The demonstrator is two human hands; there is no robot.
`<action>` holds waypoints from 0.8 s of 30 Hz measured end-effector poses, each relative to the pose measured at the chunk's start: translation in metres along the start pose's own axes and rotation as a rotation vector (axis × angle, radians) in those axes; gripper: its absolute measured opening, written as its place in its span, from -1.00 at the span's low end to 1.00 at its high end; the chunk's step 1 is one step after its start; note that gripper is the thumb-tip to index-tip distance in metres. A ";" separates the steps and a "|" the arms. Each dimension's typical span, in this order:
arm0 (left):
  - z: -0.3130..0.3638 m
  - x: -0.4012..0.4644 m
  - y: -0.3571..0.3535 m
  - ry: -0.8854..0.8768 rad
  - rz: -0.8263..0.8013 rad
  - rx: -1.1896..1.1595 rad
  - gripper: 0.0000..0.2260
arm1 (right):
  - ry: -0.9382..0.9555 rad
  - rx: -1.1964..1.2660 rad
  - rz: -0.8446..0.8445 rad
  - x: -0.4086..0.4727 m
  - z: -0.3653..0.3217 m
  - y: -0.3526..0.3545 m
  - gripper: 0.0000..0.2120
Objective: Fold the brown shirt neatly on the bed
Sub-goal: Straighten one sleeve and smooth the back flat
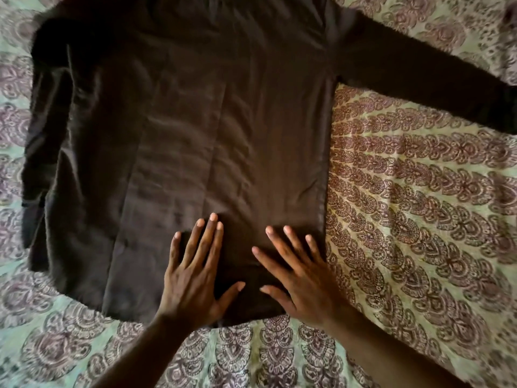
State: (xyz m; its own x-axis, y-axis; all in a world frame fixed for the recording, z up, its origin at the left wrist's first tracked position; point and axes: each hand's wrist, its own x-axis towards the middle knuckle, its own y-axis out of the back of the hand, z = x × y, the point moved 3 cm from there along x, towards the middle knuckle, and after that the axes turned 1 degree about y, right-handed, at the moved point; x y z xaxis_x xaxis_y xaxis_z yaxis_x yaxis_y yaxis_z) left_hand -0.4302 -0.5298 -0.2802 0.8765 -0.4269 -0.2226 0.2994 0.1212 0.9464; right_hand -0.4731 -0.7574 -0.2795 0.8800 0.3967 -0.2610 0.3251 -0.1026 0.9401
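The brown shirt (195,130) lies spread flat on the bed (419,219), its patterned cover showing all round, one sleeve (419,77) stretched to the far right. The left hand (193,278) and right hand (302,287) press side by side on its near hem, fingers straight and splayed wide.

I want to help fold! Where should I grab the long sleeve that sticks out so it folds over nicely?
Probably pinch the outstretched sleeve near its far cuff end, coming from the right side of the bed. It lies flat and straight away from the brown shirt, so lifting the tip lets it swing across. The left hand and right hand press flat near the hem.
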 end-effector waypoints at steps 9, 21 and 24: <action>-0.004 -0.020 -0.006 -0.049 0.014 -0.052 -0.11 | -0.402 0.064 0.255 0.170 0.024 0.039 -0.34; -0.082 0.025 0.026 -0.216 -0.070 0.026 -0.20 | -0.843 0.111 0.192 -0.008 -0.060 -0.018 -0.37; -0.091 0.023 0.025 -0.264 -0.121 0.097 -0.07 | -0.931 0.163 0.335 0.037 -0.072 0.004 -0.34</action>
State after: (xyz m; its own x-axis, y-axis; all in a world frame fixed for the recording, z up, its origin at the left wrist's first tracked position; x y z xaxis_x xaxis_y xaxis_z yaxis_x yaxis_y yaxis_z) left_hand -0.3683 -0.4554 -0.2828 0.7046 -0.6525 -0.2787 0.3474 -0.0253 0.9374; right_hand -0.4645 -0.6773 -0.2693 0.8325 -0.5405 -0.1215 -0.0074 -0.2301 0.9731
